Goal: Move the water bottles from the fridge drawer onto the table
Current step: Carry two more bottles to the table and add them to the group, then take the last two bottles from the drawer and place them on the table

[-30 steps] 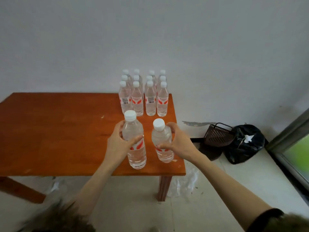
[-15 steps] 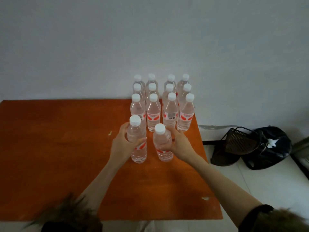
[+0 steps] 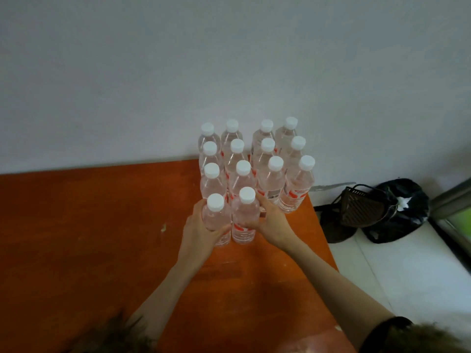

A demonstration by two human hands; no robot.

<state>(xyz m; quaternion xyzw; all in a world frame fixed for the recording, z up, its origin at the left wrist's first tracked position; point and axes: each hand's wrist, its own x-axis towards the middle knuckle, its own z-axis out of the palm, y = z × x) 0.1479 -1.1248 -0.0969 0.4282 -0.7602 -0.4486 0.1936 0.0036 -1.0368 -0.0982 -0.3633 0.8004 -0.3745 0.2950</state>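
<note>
Both arms reach forward from the near edge over the orange-brown surface (image 3: 89, 250), forearms angled inward so the hands meet at the near end of the bottle cluster. The left hand (image 3: 197, 231) wraps round the left front bottle (image 3: 216, 220), fingers curled closed about its body, thumb across the near side. The right hand (image 3: 274, 224) clasps the right front bottle (image 3: 245, 217) the same way, fingers closed on its right flank. Those two bottles stand upright, side by side and just about touching, bases on the wood, directly in front of the standing group (image 3: 257, 161). Count them: twelve bottles behind, four columns by three rows, and the two in hand make fourteen, all clear with white caps and red-and-white labels. The whole lot sits at the far right corner of the surface, hard against the grey wall (image 3: 229, 59). Down on the white floor to the right, there's a black bag (image 3: 405, 212) with a dark mesh basket (image 3: 362, 208) leaning against it. A dark cuff (image 3: 387, 327) shows on the right arm, low in the corner.
</note>
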